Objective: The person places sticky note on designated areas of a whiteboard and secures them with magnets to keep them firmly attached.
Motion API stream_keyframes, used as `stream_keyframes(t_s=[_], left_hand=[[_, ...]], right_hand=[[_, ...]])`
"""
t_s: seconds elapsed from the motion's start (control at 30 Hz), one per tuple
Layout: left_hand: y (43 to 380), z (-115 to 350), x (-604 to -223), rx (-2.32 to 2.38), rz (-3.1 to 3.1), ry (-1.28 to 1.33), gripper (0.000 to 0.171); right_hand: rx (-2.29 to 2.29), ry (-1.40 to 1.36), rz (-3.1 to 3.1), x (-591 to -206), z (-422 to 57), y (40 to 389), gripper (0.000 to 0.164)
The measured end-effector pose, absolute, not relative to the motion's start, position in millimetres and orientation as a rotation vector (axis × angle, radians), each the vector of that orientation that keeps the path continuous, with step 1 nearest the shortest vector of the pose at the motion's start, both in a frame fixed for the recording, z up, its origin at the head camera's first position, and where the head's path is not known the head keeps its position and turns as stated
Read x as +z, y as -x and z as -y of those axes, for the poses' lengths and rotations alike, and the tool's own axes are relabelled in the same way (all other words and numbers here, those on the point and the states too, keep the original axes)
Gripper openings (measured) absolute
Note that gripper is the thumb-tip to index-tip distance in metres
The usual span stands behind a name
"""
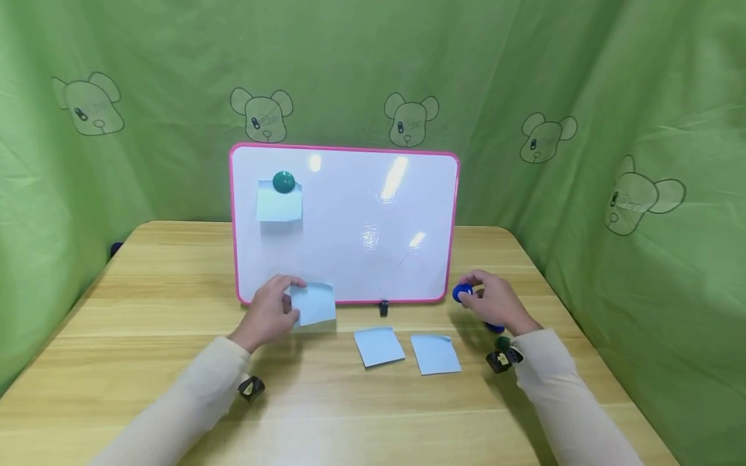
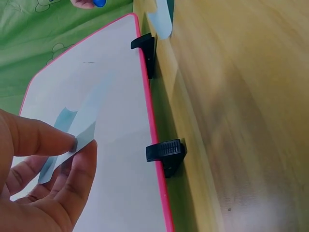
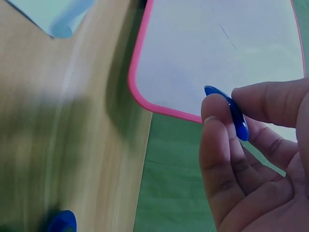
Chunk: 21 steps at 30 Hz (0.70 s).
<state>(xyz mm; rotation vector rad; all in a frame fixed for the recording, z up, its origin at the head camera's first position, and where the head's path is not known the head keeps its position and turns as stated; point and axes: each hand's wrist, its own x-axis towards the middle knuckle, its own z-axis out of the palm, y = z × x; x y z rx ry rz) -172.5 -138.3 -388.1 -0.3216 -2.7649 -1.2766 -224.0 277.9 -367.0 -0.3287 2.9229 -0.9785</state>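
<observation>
A light blue sticky note [image 1: 315, 304] is pinched between the thumb and fingers of my left hand [image 1: 269, 312], in front of the lower left of a pink-framed whiteboard [image 1: 350, 226]. In the left wrist view the note [image 2: 72, 137] bends a little in the grip. Off the board's lower right corner, my right hand [image 1: 495, 301] holds a round blue magnet [image 1: 462, 293] by its edges; the right wrist view shows this magnet [image 3: 234, 113] nearly edge-on. On the board's upper left, a green magnet [image 1: 283, 182] lies over the top of another note [image 1: 280, 204].
Two more notes, one left [image 1: 379, 347] and one right [image 1: 436, 355], lie on the wooden table [image 1: 326, 414]. Beneath the right hand are another blue magnet [image 1: 495, 327] and a green one [image 1: 503, 343]. Black clips [image 2: 166, 152] support the board's lower edge. Green curtains [image 1: 361, 58] surround the table.
</observation>
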Motion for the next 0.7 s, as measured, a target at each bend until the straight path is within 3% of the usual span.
stream_keyframes(t_s=[0.7], left_hand=[[176.6, 139.5, -381.0, -1.354, 2.775, 0.251, 0.043]], right_hand=[[-1.037, 0.373, -2.913, -363.6, -271.7, 227.1, 0.025]])
